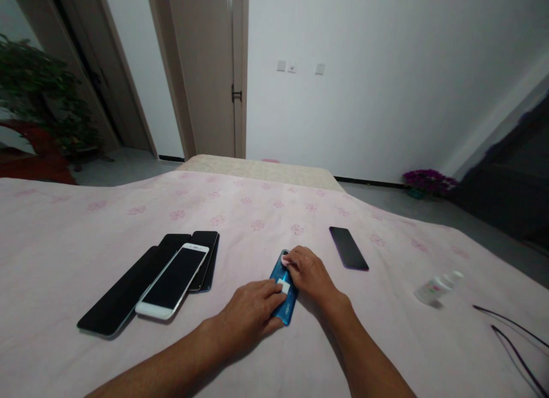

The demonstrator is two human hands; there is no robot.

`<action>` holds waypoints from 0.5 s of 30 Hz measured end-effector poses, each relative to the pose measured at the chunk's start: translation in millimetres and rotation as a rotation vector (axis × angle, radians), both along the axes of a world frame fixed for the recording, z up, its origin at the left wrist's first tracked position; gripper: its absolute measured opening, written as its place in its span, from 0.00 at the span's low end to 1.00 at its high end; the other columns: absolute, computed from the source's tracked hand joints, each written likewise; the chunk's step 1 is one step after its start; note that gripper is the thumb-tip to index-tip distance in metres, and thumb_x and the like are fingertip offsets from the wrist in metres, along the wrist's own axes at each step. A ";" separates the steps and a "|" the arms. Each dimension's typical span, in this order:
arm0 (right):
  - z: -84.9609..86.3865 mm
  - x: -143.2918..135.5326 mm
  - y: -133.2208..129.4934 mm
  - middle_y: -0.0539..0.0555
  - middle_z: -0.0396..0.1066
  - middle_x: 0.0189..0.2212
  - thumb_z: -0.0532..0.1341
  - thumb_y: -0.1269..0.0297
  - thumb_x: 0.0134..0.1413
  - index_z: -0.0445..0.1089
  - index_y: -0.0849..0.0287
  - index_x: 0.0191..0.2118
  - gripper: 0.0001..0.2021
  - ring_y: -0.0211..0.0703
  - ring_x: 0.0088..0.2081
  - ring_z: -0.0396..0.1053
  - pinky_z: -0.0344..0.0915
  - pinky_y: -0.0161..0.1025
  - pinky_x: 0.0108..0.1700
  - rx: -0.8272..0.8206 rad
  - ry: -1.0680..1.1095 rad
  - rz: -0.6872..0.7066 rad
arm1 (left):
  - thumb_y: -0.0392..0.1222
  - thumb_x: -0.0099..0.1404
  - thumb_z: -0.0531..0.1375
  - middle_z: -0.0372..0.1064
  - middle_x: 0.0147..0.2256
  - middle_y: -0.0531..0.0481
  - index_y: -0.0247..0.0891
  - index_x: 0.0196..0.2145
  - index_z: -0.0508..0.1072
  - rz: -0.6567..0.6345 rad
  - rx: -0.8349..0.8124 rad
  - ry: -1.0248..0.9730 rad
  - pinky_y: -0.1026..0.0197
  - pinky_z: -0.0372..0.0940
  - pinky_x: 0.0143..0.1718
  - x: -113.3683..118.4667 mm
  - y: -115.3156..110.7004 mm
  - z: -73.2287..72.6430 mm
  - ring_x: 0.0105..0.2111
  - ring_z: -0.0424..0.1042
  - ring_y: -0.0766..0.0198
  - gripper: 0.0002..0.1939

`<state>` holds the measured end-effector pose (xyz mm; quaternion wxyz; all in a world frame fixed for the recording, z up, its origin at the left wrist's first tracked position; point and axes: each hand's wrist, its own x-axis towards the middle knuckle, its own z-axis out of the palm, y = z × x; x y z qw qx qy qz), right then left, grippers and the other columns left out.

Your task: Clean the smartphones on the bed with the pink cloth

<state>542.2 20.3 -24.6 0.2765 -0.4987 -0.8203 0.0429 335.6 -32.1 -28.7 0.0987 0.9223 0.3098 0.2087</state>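
Observation:
A blue smartphone point(286, 311) lies back side up on the floral bedsheet, with a small white sticker point(283, 285) on its back. My left hand point(255, 306) grips it along the left edge, thumb at the lower end and fingers over the middle. At the phone's upper end, my right hand point(306, 269) is closed on a small whitish pad point(285, 261), pressed against the back near the camera corner. Most of the pad is hidden by the fingers, so I cannot tell its exact kind.
Left of my hands, a white phone point(174, 281) rests on several dark phones point(122, 292). Another dark phone point(349, 248) lies to the right. Farther right are a white bottle point(437, 288) on its side and a black cable point(514, 343). Pink-flowered sheet point(240, 215) covers the bed.

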 end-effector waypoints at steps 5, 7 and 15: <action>-6.3 2.9 4.1 0.56 0.72 0.36 0.57 0.77 0.60 0.73 0.59 0.36 0.09 0.46 0.41 0.68 0.64 0.41 0.46 0.042 0.000 -0.100 | 0.44 0.64 0.65 0.71 0.55 0.44 0.40 0.53 0.72 -0.003 0.010 0.006 0.50 0.68 0.56 -0.5 -0.9 1.6 0.53 0.72 0.52 0.20; -10.1 2.5 5.8 0.57 0.72 0.37 0.57 0.77 0.60 0.73 0.59 0.38 0.09 0.47 0.42 0.67 0.64 0.41 0.47 0.068 -0.001 -0.126 | 0.44 0.64 0.65 0.71 0.55 0.45 0.40 0.53 0.72 -0.005 0.007 0.007 0.50 0.68 0.56 -0.5 -1.0 1.9 0.53 0.72 0.52 0.20; -4.1 -5.1 3.8 0.56 0.72 0.37 0.57 0.79 0.60 0.74 0.60 0.38 0.10 0.46 0.42 0.67 0.65 0.41 0.46 0.039 -0.027 0.003 | 0.44 0.65 0.65 0.71 0.54 0.44 0.40 0.52 0.72 0.000 0.015 0.012 0.50 0.68 0.55 1.5 0.1 0.6 0.52 0.72 0.53 0.19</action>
